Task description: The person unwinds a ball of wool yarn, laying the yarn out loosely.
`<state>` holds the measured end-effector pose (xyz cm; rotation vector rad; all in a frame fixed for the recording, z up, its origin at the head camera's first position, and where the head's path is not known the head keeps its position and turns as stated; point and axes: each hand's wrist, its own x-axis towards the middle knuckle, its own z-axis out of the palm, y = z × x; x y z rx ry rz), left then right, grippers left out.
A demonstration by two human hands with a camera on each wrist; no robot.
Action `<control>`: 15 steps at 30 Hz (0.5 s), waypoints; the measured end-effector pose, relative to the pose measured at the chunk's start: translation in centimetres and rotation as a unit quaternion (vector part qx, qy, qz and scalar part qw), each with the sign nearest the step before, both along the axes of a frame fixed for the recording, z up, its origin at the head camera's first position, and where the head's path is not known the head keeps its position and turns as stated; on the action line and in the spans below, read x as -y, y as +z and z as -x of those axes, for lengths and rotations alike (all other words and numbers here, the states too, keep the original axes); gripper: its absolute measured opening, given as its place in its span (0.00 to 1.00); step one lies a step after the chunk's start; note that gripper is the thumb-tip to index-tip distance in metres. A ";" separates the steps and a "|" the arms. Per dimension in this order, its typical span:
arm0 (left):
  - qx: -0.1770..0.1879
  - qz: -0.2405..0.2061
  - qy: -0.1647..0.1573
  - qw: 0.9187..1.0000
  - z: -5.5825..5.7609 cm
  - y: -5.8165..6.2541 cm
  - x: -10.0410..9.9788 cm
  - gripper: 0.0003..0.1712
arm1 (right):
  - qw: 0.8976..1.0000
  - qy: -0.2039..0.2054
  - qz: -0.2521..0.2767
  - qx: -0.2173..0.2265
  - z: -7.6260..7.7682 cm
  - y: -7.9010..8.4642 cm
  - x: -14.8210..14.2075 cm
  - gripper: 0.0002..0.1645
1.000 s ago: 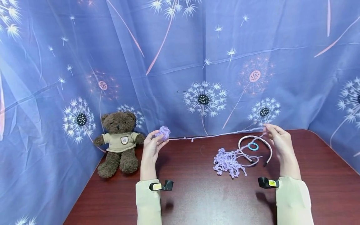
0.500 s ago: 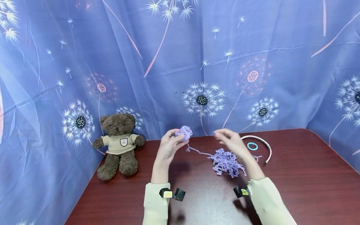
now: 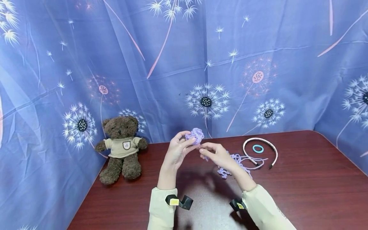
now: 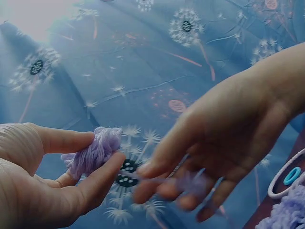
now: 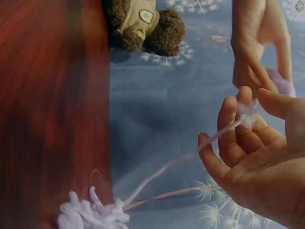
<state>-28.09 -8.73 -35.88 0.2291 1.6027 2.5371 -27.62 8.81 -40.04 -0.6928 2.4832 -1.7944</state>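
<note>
My left hand [image 3: 176,153] holds a small ball of lilac yarn [image 3: 195,135] between thumb and fingers, above the table. Close beside it on the right, my right hand [image 3: 219,156] pinches the yarn strand near the ball with thumb and forefinger. In the right wrist view the strand [image 5: 167,164] runs from my right fingers down to a lilac heap of knotted yarn [image 5: 90,212]. That heap lies on the table, partly hidden by my right arm in the head view. The left wrist view shows the wound ball [image 4: 97,151] pinched side-on, its strands bundled together.
A white headband [image 3: 276,150] and a turquoise ring [image 3: 257,149] lie at the right of the dark red table [image 3: 316,179]. A brown teddy bear [image 3: 120,148] in a beige shirt sits at the left. Behind hangs a blue dandelion-print curtain [image 3: 172,105].
My left hand has moved right with the yarn ball. My right hand has swung left from the headband to beside the ball, and the strand once stretched between them is now short.
</note>
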 end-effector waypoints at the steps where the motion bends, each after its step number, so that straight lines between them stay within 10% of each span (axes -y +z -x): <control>1: -0.001 -0.001 0.007 1.000 0.0 0.1 0.2 0.14 | 1.000 0.000 -0.001 0.004 0.1 0.1 -0.2 0.16; 15: 0.000 -0.017 0.025 1.000 0.7 0.0 2.1 0.17 | 0.999 -0.040 0.022 0.017 0.3 1.9 -3.9 0.15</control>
